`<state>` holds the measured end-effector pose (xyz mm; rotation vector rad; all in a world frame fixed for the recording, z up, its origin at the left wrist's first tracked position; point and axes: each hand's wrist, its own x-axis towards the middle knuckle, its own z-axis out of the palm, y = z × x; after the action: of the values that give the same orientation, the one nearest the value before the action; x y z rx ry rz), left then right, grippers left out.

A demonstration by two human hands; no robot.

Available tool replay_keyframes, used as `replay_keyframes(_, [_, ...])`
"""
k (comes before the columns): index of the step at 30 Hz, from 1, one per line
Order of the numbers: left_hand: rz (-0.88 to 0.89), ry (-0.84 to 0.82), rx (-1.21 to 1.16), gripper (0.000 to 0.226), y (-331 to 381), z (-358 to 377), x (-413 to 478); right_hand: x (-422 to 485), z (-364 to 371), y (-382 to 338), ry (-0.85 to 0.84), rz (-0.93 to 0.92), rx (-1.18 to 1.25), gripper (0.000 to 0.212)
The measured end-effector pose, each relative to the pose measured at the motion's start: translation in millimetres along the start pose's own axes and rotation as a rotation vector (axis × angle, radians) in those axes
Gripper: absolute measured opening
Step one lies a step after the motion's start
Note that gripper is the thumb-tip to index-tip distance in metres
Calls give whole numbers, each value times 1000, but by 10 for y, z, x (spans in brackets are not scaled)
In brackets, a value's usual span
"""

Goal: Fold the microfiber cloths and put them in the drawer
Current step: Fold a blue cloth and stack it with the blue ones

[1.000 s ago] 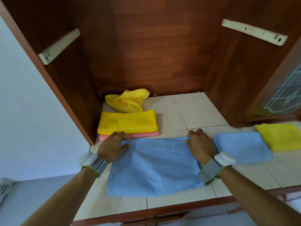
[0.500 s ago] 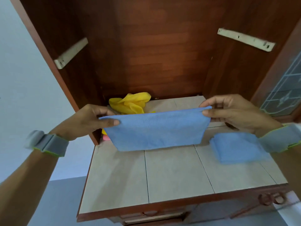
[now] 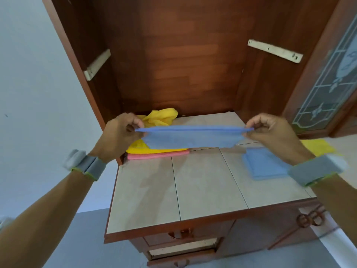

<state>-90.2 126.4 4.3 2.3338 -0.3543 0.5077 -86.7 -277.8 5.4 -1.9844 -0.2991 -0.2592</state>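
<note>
**Blue cloth stretched between both hands, up over the counter**

So here's where we're at. We're holding the blue cloth (image 3: 191,137) up in the air, pulled out wide between both hands, with its top edge running in a near-straight line from one hand to the other. Our left hand (image 3: 120,130) pinches the left corner between thumb and curled fingers. Our right hand (image 3: 270,132) pinches the right corner the same way, with the other fingers bent over the top. The cloth hangs clear of the tiled counter (image 3: 193,186) and doesn't touch it.

Behind the cloth, at the back left of the counter, there's a little stack. A folded yellow cloth (image 3: 154,150) sits on a pink cloth (image 3: 154,156), whose front edge peeks out underneath. Further back, near the wooden cabinet (image 3: 183,64) wall, lies a crumpled yellow cloth (image 3: 162,117).

Off to the right, a folded blue cloth (image 3: 264,165) lies flat on the tiles, partly hidden by the grey wristband (image 3: 316,171) on our right arm. Past that is a flat yellow cloth (image 3: 318,146), mostly covered by the same arm.

The drawer (image 3: 181,250) sits under the counter's front edge, open just a crack. We can't tell what's inside it.
</note>
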Motion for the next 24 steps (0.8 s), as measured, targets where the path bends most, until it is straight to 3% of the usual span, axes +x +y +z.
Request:
replay_keyframes(5, [26, -99, 67, 26, -339, 446, -805, -750, 312, 636, -136, 35, -319, 37])
replay_keyframes(10, [-32, -397, 289, 24, -692, 787, -1286, -1148, 533, 968, -233, 84, -454, 34])
replay_keyframes(14, [-25, -531, 507, 26, -535, 785, -1295, -1220, 570, 947, -273, 87, -538, 29])
replay_keyframes(17, [68, -480, 558, 54, -166, 895, -1223, -1233, 652, 823, -281, 0, -623, 20])
replay_keyframes(21, [188, -489, 433, 92, 424, 1469, -1182, -1283, 857, 548, -324, -112, -575, 12])
replay_keyframes(24, [175, -517, 359, 80, 637, 1813, -1139, -1317, 969, 404, -335, -188, -506, 8])
